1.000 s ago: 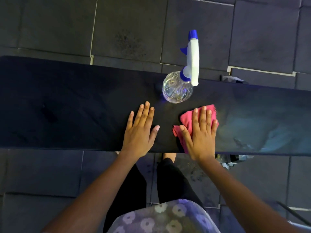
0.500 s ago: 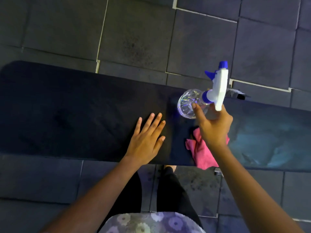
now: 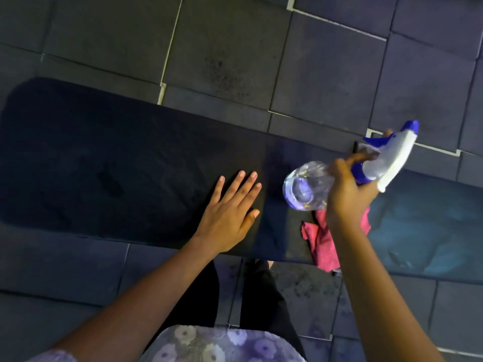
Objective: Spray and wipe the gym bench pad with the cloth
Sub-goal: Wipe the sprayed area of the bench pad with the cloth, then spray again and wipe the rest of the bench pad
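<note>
Stretching left to right beneath both hands, the bench pad (image 3: 109, 163) is lying lengthwise; the left hand (image 3: 227, 215) is resting flat, fingers spread; the right hand (image 3: 347, 194) is gripping the spray bottle (image 3: 308, 186), nozzle apparently aimed rightward, above the cloth (image 3: 322, 244).
</note>
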### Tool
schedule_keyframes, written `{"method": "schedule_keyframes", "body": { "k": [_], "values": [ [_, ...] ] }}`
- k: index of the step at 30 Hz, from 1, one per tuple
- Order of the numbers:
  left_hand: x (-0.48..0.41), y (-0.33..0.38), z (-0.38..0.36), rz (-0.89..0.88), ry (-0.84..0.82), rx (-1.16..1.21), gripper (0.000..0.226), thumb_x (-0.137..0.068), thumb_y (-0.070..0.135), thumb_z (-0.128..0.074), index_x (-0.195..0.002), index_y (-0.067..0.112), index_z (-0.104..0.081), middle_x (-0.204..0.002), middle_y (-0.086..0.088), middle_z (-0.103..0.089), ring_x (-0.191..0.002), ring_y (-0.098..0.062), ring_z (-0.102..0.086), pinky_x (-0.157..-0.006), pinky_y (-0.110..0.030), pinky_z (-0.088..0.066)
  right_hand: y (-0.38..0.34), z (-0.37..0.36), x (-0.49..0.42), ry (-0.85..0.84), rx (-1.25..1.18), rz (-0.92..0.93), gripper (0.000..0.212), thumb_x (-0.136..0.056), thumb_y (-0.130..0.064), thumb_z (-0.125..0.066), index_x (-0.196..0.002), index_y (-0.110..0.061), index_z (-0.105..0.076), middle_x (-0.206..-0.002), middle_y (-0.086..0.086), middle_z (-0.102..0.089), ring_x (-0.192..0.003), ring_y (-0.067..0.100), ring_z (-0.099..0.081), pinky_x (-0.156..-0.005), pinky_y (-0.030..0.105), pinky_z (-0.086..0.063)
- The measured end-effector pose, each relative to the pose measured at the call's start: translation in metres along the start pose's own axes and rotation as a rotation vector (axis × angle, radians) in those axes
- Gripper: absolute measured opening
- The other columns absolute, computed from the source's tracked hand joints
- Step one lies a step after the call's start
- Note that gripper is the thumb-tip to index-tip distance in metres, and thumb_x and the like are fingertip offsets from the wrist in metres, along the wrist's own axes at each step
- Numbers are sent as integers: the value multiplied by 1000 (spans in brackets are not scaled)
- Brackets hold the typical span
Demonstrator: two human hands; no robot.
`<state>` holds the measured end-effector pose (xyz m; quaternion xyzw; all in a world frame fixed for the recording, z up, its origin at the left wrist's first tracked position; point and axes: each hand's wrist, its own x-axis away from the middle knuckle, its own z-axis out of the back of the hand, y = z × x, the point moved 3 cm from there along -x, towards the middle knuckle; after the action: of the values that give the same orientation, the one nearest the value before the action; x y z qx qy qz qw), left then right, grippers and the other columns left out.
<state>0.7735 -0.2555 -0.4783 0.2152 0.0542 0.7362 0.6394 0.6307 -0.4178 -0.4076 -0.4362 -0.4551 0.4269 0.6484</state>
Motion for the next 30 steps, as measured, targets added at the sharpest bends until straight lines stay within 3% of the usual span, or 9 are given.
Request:
{"method": "schedule_keyframes", "body": {
  "k": [4, 8, 12, 14, 17, 22, 26, 30],
  "values": [
    [2, -2, -2, 1, -15, -4, 59, -97, 43, -33, -150, 19, -29, -161, 0, -17, -148, -21, -14, -117, -55, -18, -2, 17, 25, -117, 237, -140, 46, -50, -14, -64, -93, -1, -55, -69, 3, -48, -57, 11, -45, -56, 28, -42],
    [-2, 3, 0, -11, 3, 24, 58, -98, 44, -34, -151, 22, -26, -161, -3, -15, -149, -22, -10, -119, -53, -12, 1, 15, 46, -438, 186, -311, 41, -61, 12, -51, -91, -12, -65, -65, 0, -51, -55, 13, -45, -54, 26, -42],
    [-4, 7, -6, -99, -14, 14, 58, -98, 45, -34, -150, 22, -28, -161, -4, -15, -149, -22, -12, -118, -54, -15, 28, 15, 63, -396, 237, -622, 38, -51, 2, -50, -87, -2, -61, -81, 7, -64, -54, 17, -54, -54, 30, -48],
    [-5, 3, -6, -93, -24, -2, 57, -98, 46, -32, -150, 21, -28, -161, -2, -14, -149, -21, -11, -117, -55, -16, 35, 9, 65, -305, 297, -688, 24, -53, 4, -50, -71, -6, -62, -69, 9, -59, -56, 20, -53, -53, 29, -43],
    [-7, -12, 2, -44, -1, -3, 55, -99, 46, -31, -149, 25, -31, -161, 0, -15, -149, -20, -13, -117, -57, -14, 35, -9, 68, -248, 446, -673, 6, -43, -1, -51, -44, -7, -51, -49, 10, -44, -49, 22, -39, -50, 29, -33],
    [-11, -58, 22, 70, 47, -21, 51, -98, 44, -33, -148, 31, -33, -161, 3, -18, -148, -18, -16, -115, -62, -10, 29, -64, 80, -501, 473, -598, 19, -50, 0, -58, -66, -10, -64, -54, 12, -46, -55, 23, -44, -51, 31, -37],
    [-7, -123, 41, 271, 78, -39, 51, -98, 46, -33, -149, 36, -27, -161, 5, -15, -149, -19, -14, -113, -65, -6, 27, -127, 104, -657, 670, -496, 16, -36, -13, -50, -43, -5, -61, -47, 13, -54, -51, 27, -52, -53, 33, -43],
    [20, -200, 65, 470, 111, -31, 52, -100, 42, -29, -150, 38, -17, -162, 6, -9, -149, -18, -6, -112, -66, -4, 26, -193, 143, -865, 778, -431, 23, -36, -12, -54, -55, -3, -64, -53, 11, -58, -52, 27, -55, -51, 34, -47]
  ]
}}
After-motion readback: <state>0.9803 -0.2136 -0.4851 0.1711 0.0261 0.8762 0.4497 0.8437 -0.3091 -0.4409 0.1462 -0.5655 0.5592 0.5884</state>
